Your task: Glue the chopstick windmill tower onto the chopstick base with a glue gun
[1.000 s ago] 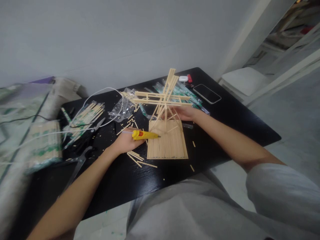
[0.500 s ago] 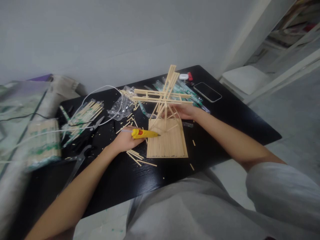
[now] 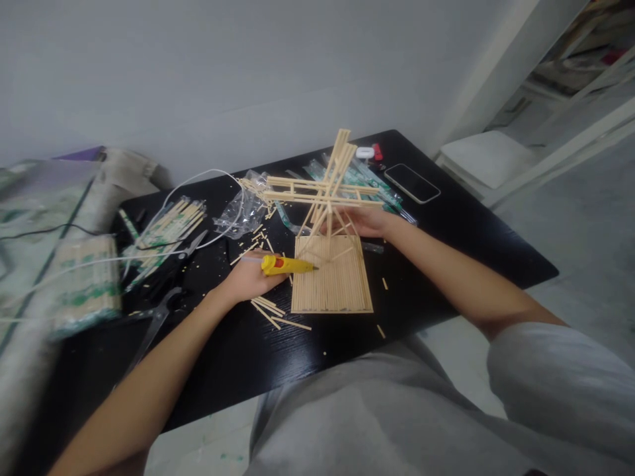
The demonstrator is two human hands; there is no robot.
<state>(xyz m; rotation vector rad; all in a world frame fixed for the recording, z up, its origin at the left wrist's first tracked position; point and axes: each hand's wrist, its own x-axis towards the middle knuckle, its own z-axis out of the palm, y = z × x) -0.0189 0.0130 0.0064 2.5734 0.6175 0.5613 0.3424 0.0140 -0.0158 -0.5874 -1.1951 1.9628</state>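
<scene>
A yellow hot glue gun point(image 3: 284, 266) is gripped in my left hand point(image 3: 252, 276), its nozzle pointing right over a flat base of wooden sticks point(image 3: 331, 291). On that base stands a model built from thin sticks, with crossed blades point(image 3: 290, 197) like a windmill above slanting legs point(image 3: 351, 228). My right hand point(image 3: 364, 221) is behind the model's legs, its fingers closed in among them and partly hidden. Loose cut sticks point(image 3: 270, 307) lie just below my left hand.
Bagged sticks point(image 3: 89, 284) and a pile of wrapped chopsticks point(image 3: 171, 235) lie at left. Near them are scissors point(image 3: 191, 250) and pliers-like cutters point(image 3: 159, 317). A white cable point(image 3: 208, 173) loops over the black table point(image 3: 476, 244). A phone point(image 3: 413, 183) and torn wrappers point(image 3: 364, 173) are at the back right.
The whole view has shifted very slightly since the first frame. Both hands, the glue gun and the stick model keep the same places relative to one another.
</scene>
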